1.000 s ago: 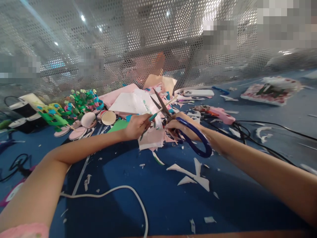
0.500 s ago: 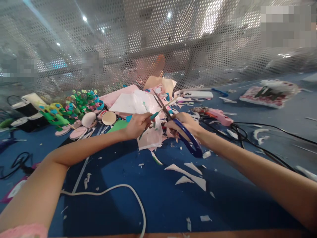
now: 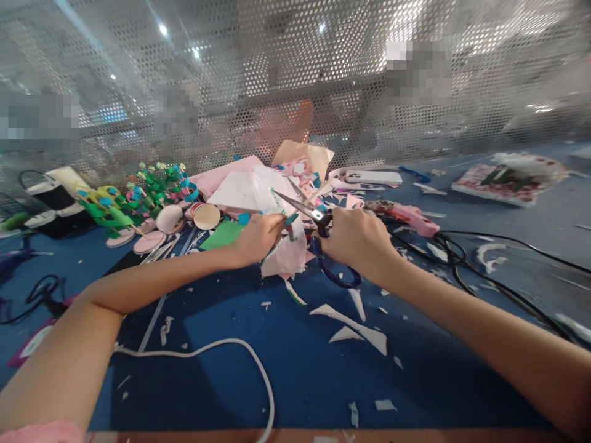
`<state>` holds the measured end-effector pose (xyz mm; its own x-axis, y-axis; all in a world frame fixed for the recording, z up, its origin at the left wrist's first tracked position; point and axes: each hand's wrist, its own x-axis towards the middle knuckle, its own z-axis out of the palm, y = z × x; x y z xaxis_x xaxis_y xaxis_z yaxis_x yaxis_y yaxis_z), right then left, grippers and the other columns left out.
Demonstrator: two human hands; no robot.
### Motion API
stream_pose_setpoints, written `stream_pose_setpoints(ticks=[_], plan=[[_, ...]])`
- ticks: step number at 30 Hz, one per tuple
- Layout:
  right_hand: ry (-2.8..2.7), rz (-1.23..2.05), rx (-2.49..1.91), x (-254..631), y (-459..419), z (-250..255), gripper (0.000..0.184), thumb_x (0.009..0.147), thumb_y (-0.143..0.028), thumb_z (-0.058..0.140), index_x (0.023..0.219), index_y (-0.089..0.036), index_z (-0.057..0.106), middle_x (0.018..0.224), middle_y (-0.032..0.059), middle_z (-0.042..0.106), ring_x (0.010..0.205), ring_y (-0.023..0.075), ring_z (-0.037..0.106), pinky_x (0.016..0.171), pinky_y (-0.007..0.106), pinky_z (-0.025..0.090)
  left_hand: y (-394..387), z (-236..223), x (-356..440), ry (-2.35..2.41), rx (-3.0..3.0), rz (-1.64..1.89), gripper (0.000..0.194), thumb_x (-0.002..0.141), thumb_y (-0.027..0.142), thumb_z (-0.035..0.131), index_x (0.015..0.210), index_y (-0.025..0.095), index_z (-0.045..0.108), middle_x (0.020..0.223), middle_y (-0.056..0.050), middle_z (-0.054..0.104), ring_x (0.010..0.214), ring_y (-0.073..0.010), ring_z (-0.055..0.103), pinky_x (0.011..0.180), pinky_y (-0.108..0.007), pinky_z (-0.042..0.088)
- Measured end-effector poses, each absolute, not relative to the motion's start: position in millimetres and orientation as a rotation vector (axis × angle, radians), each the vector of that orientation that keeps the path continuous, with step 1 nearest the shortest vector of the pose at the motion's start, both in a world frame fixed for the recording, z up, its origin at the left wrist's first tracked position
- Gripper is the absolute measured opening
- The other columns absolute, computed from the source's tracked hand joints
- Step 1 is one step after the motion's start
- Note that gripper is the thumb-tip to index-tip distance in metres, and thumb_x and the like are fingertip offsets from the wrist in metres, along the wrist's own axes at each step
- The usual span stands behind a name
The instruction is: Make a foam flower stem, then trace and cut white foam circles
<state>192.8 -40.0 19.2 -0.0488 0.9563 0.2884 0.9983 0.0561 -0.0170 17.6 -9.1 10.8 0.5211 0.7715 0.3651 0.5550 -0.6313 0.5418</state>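
Note:
My left hand (image 3: 261,239) pinches a small dark-green strip (image 3: 290,220), perhaps paper, which sticks out past the fingertips. In my right hand (image 3: 355,240) are scissors (image 3: 317,215) with dark blue handles, their blades parted and pointing up to the left. The blades are close to the green strip; whether they touch it I cannot tell. Beneath both hands lie a crumpled clear plastic bag (image 3: 284,257) and white sheets (image 3: 235,191). A green paper piece (image 3: 223,235) lies beside my left wrist.
Paper flower crafts (image 3: 159,184) on round bases stand at the left. A pink glue gun (image 3: 418,221) with black cord lies at the right, a white phone (image 3: 373,178) behind it. Scraps (image 3: 351,326) and a white cable (image 3: 221,342) lie in front. Perforated metal mesh (image 3: 207,74) rises behind.
My right hand has rolled over, so its back now faces up. The scissor blades have swung down to the left and show wider apart. My left hand still pinches the green strip.

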Motion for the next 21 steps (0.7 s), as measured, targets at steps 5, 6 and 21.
stream_pose_setpoints(ticks=[5,6,21], plan=[[-2.109,-0.403,-1.97,191.7,-34.5,13.7,0.042,0.079,-0.039,0.042,0.089,-0.004,0.062,0.077,0.023,0.065,0.08,0.0337,0.063,0.059,0.035,0.044,-13.4,12.2,18.1,1.179,2.334,0.8,0.034,0.09,0.021,0.038,0.058,0.013,0.048,0.044,0.004,0.045,0.042,-0.0058,0.043,0.048,-0.019,0.03],[-2.1,-0.448,-1.951,191.7,-33.5,11.9,0.041,0.08,-0.039,0.041,0.089,-0.004,0.061,0.077,0.0229,0.065,0.081,0.0341,0.063,0.059,0.035,0.044,-13.9,12.4,18.1,1.183,2.287,0.79,0.034,0.09,0.021,0.038,0.059,0.013,0.048,0.044,0.005,0.045,0.041,-0.0054,0.043,0.047,-0.018,0.031],[-2.115,-0.49,-2.019,189.0,-30.2,8.7,0.04,0.081,-0.042,0.042,0.089,-0.008,0.062,0.078,0.0199,0.067,0.076,0.0306,0.066,0.06,0.033,0.043,-8.7,6.3,18.3,1.135,1.8,0.692,0.028,0.092,0.025,0.035,0.071,0.014,0.048,0.042,0.01,0.039,0.025,-0.0001,0.03,0.029,-0.013,0.023]])
